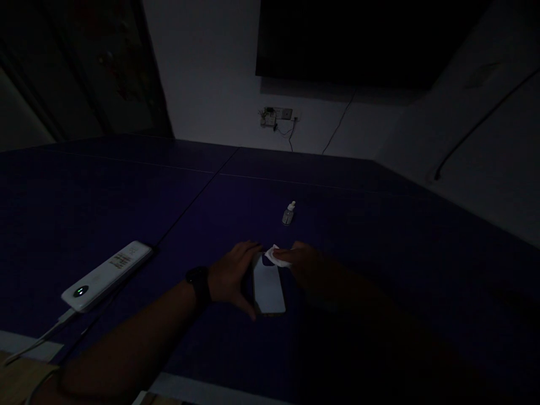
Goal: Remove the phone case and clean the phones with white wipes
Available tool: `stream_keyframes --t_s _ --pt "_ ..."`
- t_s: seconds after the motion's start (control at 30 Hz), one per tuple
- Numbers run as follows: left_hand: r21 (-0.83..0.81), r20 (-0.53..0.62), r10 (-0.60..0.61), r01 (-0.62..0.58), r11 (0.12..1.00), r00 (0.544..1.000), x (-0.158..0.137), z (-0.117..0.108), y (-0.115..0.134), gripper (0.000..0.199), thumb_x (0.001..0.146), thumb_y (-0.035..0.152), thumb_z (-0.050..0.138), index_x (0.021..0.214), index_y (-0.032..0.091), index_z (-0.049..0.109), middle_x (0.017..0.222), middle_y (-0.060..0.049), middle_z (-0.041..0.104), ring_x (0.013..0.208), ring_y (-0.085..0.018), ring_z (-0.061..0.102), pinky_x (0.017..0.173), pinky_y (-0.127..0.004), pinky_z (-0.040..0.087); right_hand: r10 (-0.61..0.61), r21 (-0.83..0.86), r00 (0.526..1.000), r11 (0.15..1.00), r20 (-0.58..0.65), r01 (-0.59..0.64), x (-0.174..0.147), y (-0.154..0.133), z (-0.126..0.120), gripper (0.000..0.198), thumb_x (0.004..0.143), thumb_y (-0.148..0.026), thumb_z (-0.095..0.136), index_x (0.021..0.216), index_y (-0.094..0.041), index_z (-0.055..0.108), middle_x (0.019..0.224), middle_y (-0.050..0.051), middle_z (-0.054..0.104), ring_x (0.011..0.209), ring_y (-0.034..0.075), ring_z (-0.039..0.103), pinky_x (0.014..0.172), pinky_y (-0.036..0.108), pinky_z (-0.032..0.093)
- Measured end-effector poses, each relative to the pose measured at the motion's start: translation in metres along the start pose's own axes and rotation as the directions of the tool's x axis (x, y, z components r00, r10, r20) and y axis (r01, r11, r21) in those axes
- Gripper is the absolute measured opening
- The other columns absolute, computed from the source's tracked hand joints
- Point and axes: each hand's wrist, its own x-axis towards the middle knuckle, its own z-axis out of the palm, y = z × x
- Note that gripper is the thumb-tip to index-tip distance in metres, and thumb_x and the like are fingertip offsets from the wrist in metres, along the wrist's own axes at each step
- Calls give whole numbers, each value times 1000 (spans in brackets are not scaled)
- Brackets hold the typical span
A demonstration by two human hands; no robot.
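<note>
A pale, shiny smartphone (269, 289) lies flat on the dark blue table (202, 349), with a dark patch at its upper end. My left hand (232, 273), with a dark watch on its wrist, braces the phone's left side. Its fingers reach the upper left corner and its thumb sits by the lower left one. My right hand (306, 261) pinches a folded white wipe (276, 256) against the phone's upper end. Dim light hides part of the right fingers. Beyond the phone stands a small clear bottle (287, 216) with a white top.
At the left lies a white power bank (107, 275) with a lit display and a white cable (44, 337). A black seam (189, 205) crosses the table. Along the far wall are sockets with wires (278, 115) and a large dark screen (358, 45).
</note>
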Motion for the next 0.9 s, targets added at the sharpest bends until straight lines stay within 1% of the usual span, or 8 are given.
stream_keyframes --t_s 0.1,0.2,0.33,0.47,0.57,0.67,0.8,0.9 --pt "60 21 -21 20 998 1000 -1 10 6 150 46 88 74 158 15 5 161 -30 19 147 -50 20 117 -68 18 173 13 984 985 49 -174 -16 -15 8 48 89 -8 44 132 -20 62 109 13 70 85 21 62 78 33 46" --pt "86 40 -56 52 995 998 -1 15 9 152 46 89 73 158 15 1 161 -31 18 146 -51 22 117 -69 13 97 17 994 995 56 -98 -29 -34 28 53 84 -7 46 134 -15 60 134 14 63 103 25 61 93 39 45" --pt "85 30 -77 74 994 997 1 17 9 153 47 90 71 158 12 0 158 -33 24 145 -51 27 117 -68 14 92 -6 993 996 73 -92 -35 -53 44 60 82 -13 51 142 -7 52 145 18 54 115 31 59 99 44 46" --pt "97 59 -93 87 991 994 1 18 7 152 49 90 70 158 9 0 158 -34 22 146 -50 26 118 -66 18 190 -73 980 980 56 -186 -16 -57 40 58 86 -11 48 144 -7 50 147 20 52 113 30 63 96 43 50" --pt "113 45 -97 91 989 994 1 20 6 153 47 91 70 157 8 3 157 -34 24 145 -52 26 117 -68 18 284 -136 954 953 93 -271 -1 -58 33 52 90 -4 38 139 -9 55 141 18 58 110 27 67 95 37 51" --pt "173 48 -115 105 979 992 1 20 6 155 44 94 67 156 5 7 155 -36 27 144 -53 27 116 -70 16 316 -172 936 941 153 -290 -2 -64 32 52 91 -3 38 140 -9 55 136 18 62 104 25 69 91 35 54" --pt "213 74 -131 113 970 989 2 19 8 155 46 94 64 156 2 6 155 -38 24 145 -51 26 116 -70 16 317 -197 914 942 254 -271 -12 -72 34 56 91 -4 42 146 -9 48 146 19 53 110 28 68 95 36 54" --pt "212 103 -139 115 970 985 4 17 9 154 48 94 63 156 2 4 156 -38 24 146 -50 25 116 -70 16 335 -212 911 934 240 -288 -9 -73 29 55 92 -2 38 146 -8 49 149 19 49 112 29 67 96 38 54"
